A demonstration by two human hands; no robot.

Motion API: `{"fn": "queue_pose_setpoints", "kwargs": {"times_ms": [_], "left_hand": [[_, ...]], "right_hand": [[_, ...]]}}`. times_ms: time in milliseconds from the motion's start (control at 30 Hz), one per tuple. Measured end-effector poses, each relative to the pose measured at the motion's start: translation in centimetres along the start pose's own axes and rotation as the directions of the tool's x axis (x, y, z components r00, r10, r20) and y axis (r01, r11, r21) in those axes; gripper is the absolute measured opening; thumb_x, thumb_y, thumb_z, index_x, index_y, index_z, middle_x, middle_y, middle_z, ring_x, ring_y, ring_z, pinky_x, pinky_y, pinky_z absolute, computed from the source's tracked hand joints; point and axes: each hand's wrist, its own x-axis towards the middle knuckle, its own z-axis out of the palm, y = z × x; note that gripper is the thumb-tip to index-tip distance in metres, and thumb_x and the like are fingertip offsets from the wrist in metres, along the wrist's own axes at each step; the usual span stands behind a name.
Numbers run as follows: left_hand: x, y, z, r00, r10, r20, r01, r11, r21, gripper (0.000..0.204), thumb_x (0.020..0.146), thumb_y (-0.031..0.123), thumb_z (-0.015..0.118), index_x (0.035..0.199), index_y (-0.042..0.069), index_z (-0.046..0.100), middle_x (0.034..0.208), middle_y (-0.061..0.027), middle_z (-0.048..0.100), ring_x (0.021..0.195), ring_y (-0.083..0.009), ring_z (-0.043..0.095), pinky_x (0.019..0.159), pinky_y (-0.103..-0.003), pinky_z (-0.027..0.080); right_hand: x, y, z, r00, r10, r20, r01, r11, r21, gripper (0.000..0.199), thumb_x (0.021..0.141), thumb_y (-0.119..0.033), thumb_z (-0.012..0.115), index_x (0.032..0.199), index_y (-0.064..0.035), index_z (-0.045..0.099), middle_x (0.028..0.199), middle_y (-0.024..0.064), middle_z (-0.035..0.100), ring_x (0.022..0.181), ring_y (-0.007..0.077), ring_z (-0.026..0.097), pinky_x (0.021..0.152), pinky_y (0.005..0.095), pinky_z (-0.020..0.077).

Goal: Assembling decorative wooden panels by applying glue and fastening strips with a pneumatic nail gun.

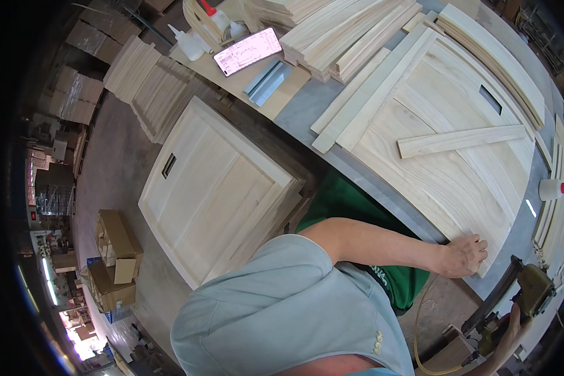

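On the grey worktable lies a pale wooden panel (pixel 445 169) with a curved edge and a small slot. A loose wooden strip (pixel 460 141) rests slantwise across it. My left hand (pixel 465 255) is at the panel's near corner, its fingers curled over the wood. At the lower right my right hand (pixel 514 321) grips a green and black nail gun (pixel 535 289), held beside the table edge. A yellowish air hose (pixel 418 332) runs from the gun. Most of my right hand's fingers are hidden behind the tool.
Wooden strips (pixel 351 37) are stacked at the far side, near a lit phone (pixel 248 51) and metal pieces (pixel 268 82). A red-tipped glue bottle (pixel 553 189) lies at the right. Finished-looking panels (pixel 213 194) are stacked at left; cardboard boxes (pixel 116 250) stand on the floor.
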Motion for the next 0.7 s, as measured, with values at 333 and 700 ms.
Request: {"fn": "queue_pose_setpoints", "kwargs": {"times_ms": [333,700], "left_hand": [[-0.2,-0.3,1.0,0.998,-0.012,-0.066,0.010,1.000,-0.027,0.018,0.067,0.017,0.056,0.070,0.001,0.063,0.076,-0.0075,0.057,0.080,-0.0229,0.052,0.067,-0.035,0.041],[1.1,-2.4,0.2,0.993,0.056,-0.100,-0.077,0.972,-0.223,0.016,0.068,0.006,0.061,0.084,0.003,0.065,0.086,-0.0068,0.061,0.078,-0.0246,0.056,0.067,-0.037,0.045]], "right_hand": [[-2.4,-1.6,1.0,0.989,0.107,0.107,-0.105,0.994,-0.019,0.022,0.088,-0.023,0.062,0.095,-0.0026,0.057,0.063,-0.0001,0.049,0.051,0.0075,0.044,0.047,0.0235,0.0324],[-2.7,-5.8,1.2,0.936,0.331,0.122,-0.330,0.944,-0.027,0.020,0.081,-0.016,0.065,0.086,0.0018,0.058,0.062,0.0013,0.054,0.052,0.0086,0.050,0.048,0.0246,0.0384]]}}
